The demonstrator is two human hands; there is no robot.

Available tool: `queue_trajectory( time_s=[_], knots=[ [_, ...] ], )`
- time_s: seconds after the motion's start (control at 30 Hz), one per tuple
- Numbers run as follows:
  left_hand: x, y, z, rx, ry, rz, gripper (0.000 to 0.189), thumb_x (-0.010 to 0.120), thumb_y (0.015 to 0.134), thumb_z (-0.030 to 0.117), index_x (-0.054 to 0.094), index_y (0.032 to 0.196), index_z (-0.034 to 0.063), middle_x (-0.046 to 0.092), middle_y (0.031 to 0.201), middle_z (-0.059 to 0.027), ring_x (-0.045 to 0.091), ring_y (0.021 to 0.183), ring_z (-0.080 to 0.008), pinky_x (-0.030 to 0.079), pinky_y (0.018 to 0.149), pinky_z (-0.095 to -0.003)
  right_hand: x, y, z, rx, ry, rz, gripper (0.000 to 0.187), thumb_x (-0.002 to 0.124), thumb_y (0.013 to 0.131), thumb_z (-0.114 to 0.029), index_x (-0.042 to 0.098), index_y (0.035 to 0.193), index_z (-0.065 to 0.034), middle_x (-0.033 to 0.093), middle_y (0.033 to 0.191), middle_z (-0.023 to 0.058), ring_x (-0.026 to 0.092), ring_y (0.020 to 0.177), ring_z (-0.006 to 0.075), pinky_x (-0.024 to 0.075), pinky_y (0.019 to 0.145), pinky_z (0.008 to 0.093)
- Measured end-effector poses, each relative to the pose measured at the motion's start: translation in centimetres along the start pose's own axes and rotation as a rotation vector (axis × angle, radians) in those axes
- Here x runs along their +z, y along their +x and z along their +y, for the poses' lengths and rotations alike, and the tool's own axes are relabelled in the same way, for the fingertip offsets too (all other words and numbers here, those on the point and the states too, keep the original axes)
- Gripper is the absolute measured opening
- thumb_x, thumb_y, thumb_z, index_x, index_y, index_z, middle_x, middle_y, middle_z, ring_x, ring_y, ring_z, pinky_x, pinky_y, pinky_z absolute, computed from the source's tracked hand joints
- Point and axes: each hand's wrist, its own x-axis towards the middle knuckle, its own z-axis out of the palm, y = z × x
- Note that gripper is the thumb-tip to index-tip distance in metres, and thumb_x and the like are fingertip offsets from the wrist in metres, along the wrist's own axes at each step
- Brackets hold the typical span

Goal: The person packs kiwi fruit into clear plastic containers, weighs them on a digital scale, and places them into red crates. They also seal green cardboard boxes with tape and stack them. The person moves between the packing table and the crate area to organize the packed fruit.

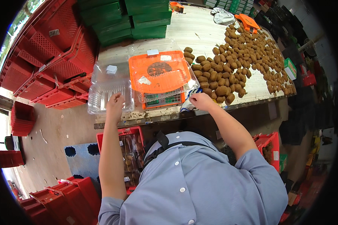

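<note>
My left hand [115, 105] is at the open clear plastic clamshell box [104, 98] on the table's left, fingers slightly bent and apart, with nothing visible in it. Small white cards [111, 69] lie on that box's lid. Beside it, another open clamshell box [195, 83] rests over the orange pan [138, 70] of a digital scale [147, 106]. My right hand [202, 100] has curled fingers by a white-and-blue knitted glove [187, 105], at the near edge of a kiwifruit heap [221, 77]. Whether it grips anything is hidden.
Green cartons [146, 21] are stacked at the back left of the table [191, 25]. Red crates [81, 53] tower on the left. A red crate [139, 132] of packed boxes stands below the table edge. A second orange scale [247, 23] sits far right beside a white cloth [223, 16].
</note>
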Motion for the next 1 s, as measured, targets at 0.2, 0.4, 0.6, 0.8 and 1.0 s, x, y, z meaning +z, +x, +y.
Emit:
queue_trajectory(
  time_s=[0.2,0.4,0.6,0.8,1.0],
  knots=[
    [0.5,-2.3,0.5,0.039,0.039,0.061,0.039,0.057,0.092,0.021,0.055,0.122,-0.0032,0.061,0.102,-0.0074,0.059,0.088,-0.0123,0.047,0.074,-0.0249,1.6,0.7,-2.5,-0.187,-0.176,-0.153,0.024,0.051,0.088,-0.025,0.066,0.092,-0.0064,0.067,0.088,0.0172,0.064,0.083,0.0364,0.0509,0.073,0.0473],
    [1.8,-8.1,-2.9,0.047,0.039,0.177,0.040,0.058,0.090,0.021,0.055,0.121,-0.0044,0.062,0.092,-0.0059,0.056,0.079,-0.0102,0.046,0.071,-0.0248,3.2,-0.3,-2.0,-0.417,-0.505,-0.193,0.027,0.056,0.082,-0.018,0.065,0.100,-0.0009,0.062,0.118,0.0135,0.055,0.108,0.0300,0.0462,0.092,0.0383],
    [4.2,-15.5,-5.6,-0.096,-0.064,0.146,0.039,0.058,0.092,0.020,0.054,0.123,-0.0023,0.063,0.097,-0.0057,0.058,0.083,-0.0105,0.048,0.072,-0.0248,5.2,-2.6,-1.2,-0.420,-0.530,-0.086,0.047,0.056,0.088,-0.034,0.059,0.117,0.0026,0.041,0.142,0.0198,0.043,0.127,0.0311,0.0436,0.098,0.0394],
    [3.8,-20.8,-6.6,-0.158,-0.048,0.208,0.035,0.058,0.093,0.019,0.055,0.122,0.0004,0.063,0.096,-0.0053,0.060,0.083,-0.0112,0.050,0.074,-0.0261,4.8,-1.2,-1.9,-0.363,-0.639,-0.131,0.058,0.047,0.094,-0.045,0.053,0.125,0.0040,0.032,0.148,0.0236,0.042,0.127,0.0316,0.0421,0.100,0.0378],
    [3.5,-22.8,-8.1,-0.239,-0.054,0.255,0.034,0.059,0.092,0.020,0.055,0.120,0.0005,0.063,0.095,-0.0041,0.060,0.085,-0.0116,0.050,0.074,-0.0259,4.8,0.2,-2.9,-0.371,-0.683,-0.119,0.058,0.044,0.095,-0.046,0.054,0.125,0.0030,0.030,0.150,0.0211,0.041,0.126,0.0279,0.0420,0.099,0.0389]
  ],
)
